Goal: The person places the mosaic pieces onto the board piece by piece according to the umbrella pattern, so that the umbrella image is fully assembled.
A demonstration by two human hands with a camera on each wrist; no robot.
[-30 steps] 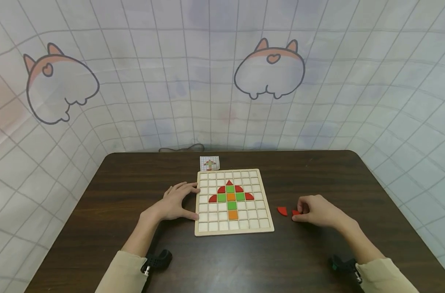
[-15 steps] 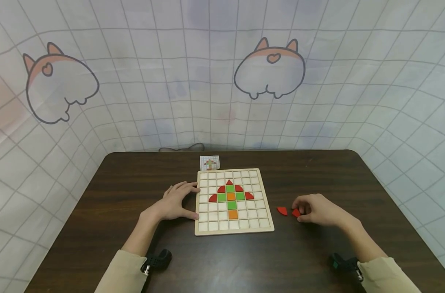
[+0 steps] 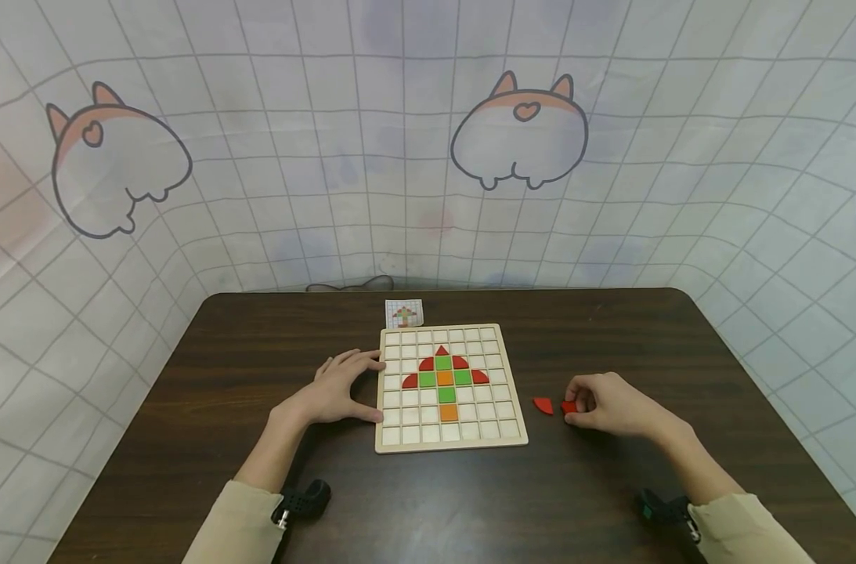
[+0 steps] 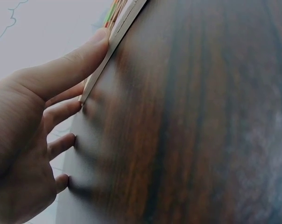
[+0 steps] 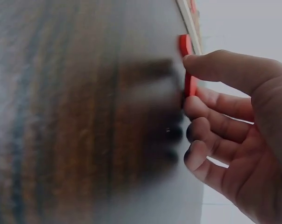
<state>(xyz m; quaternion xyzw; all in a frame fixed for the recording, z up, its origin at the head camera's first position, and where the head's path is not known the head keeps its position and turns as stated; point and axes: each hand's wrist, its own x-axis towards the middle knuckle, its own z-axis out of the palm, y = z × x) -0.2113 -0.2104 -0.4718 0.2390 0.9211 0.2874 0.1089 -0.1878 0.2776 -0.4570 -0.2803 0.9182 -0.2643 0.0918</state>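
Note:
A pale wooden grid board (image 3: 451, 448) lies mid-table, with red, green and orange tiles set in an arrow-like pattern. My left hand (image 3: 334, 392) spans its left edge, thumb and fingertips touching the side. In the left wrist view the left thumb (image 4: 92, 51) lies on the board's rim, fingers fairly straight. To the right of the board my right hand (image 3: 614, 405) pinches a small red tile (image 3: 568, 407) between thumb and fingers, low over the tabletop. Part of this tile is hidden by the fingers. Beside it lies a red quarter-circle tile (image 3: 543, 406).
A small picture card (image 3: 403, 313) with a similar coloured pattern lies behind the board's back left corner. The dark wooden table (image 3: 428, 501) meets a white grid-patterned cloth (image 3: 399, 157) at the back. A black cable (image 3: 350, 287) runs along the far edge.
My right fingers loosen and shift around the small red tile, then close on it again, the tile turning slightly. My left hand, the board and the other red tile stay put.

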